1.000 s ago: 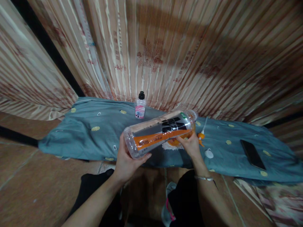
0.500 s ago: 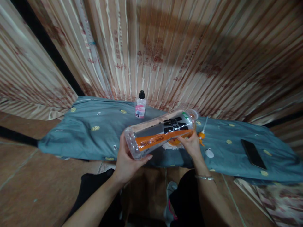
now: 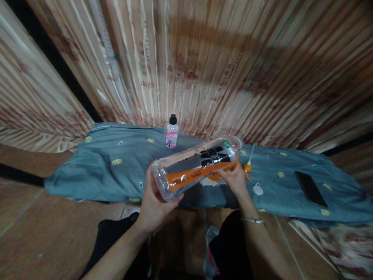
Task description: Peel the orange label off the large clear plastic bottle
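Note:
A large clear plastic bottle (image 3: 195, 165) with an orange and black label is held tilted above the cloth, its base at the left and its neck end at the upper right. My left hand (image 3: 157, 202) grips the base end, thumb underneath. Near the other end, my right hand (image 3: 234, 177) holds the bottle from the near side, a bracelet on its wrist. Behind the bottle stands a small clear bottle (image 3: 171, 135) with a black cap and pink label. An orange item (image 3: 215, 177) on something white shows partly below the large bottle.
The teal patterned cloth (image 3: 101, 163) covers a long narrow surface. To the right lie an orange-and-white nozzle-like item (image 3: 247, 168), a white round piece (image 3: 257, 189) and a black phone (image 3: 311, 189). A striped curtain (image 3: 186, 70) hangs behind, with dark poles at the left.
Both hands still hold the large bottle, which has turned slightly and shifted a little left and down in view. The camera view has moved slightly.

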